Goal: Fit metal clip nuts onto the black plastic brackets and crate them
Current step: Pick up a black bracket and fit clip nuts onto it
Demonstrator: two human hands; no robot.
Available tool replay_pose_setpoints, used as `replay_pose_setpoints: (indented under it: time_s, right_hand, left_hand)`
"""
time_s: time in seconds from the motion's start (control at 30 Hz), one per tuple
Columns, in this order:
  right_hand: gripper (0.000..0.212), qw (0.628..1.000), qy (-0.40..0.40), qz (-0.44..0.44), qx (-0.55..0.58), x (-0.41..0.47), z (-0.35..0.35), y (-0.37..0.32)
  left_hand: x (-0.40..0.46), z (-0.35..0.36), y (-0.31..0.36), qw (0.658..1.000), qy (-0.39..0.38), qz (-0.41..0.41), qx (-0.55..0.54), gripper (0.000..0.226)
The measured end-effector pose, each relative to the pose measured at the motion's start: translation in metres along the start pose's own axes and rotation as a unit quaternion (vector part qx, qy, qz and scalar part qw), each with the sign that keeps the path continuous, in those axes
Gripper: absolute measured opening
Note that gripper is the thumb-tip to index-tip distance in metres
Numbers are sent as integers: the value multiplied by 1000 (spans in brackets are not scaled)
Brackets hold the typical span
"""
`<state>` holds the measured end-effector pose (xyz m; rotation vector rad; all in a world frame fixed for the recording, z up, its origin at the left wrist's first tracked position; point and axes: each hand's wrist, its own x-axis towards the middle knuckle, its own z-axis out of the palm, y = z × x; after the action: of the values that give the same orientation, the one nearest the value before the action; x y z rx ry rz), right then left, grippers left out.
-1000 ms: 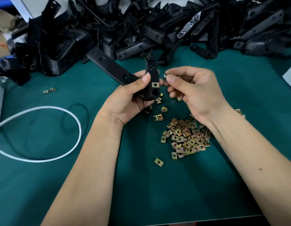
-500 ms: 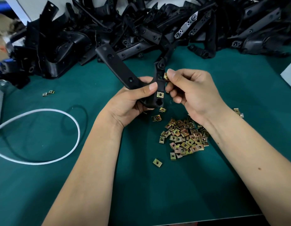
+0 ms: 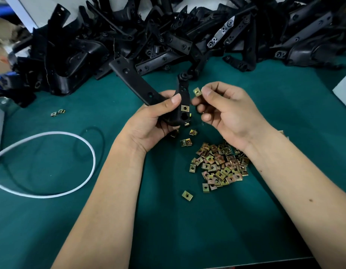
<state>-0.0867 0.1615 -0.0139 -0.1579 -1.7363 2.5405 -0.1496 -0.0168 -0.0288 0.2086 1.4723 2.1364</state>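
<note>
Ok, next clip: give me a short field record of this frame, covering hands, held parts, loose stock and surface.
left hand: grips a black bracket
fitted nut: one already on the bracket
right hand: pinches a clip nut beside the bracket, apart from it
nut pile: on the mat under the right wrist
bracket heap: along the far edge
surface: green mat
other: white cable looped at left

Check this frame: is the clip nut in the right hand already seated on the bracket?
No, the right hand pinches the clip nut clear of the bracket.
</note>
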Motion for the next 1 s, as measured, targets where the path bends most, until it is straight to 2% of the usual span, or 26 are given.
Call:
replay_pose_setpoints:
  time_s: [0.13, 0.27, 0.4, 0.57, 0.77, 0.9, 1.0]
  right_hand:
    - [9, 1000, -20, 12, -3, 1, 0, 1]
    - [29, 997, -47, 31, 58, 2, -3, 1]
    - [30, 994, -59, 32, 81, 2, -7, -1]
    - [22, 998, -32, 7, 48, 2, -6, -2]
    - [4, 999, 19, -50, 6, 0, 0, -1]
    - [21, 992, 71, -85, -65, -1, 1, -1]
    - [28, 991, 77, -82, -73, -1, 2, 1]
  left_hand:
    - [0, 0, -1, 1000, -12, 4, 2, 11]
    - [0, -1, -1, 1000, -16, 1, -11, 18]
    - [-1, -1, 0, 1000, -13, 0, -22, 19]
    - [-2, -1, 1, 1000, -12, 0, -17, 8]
    - [-1, -1, 1, 1000, -12, 0, -21, 12]
    - [-1, 0, 1, 1000, -16, 5, -2, 7]
    - [-2, 0, 1, 999, -38, 10, 20, 12]
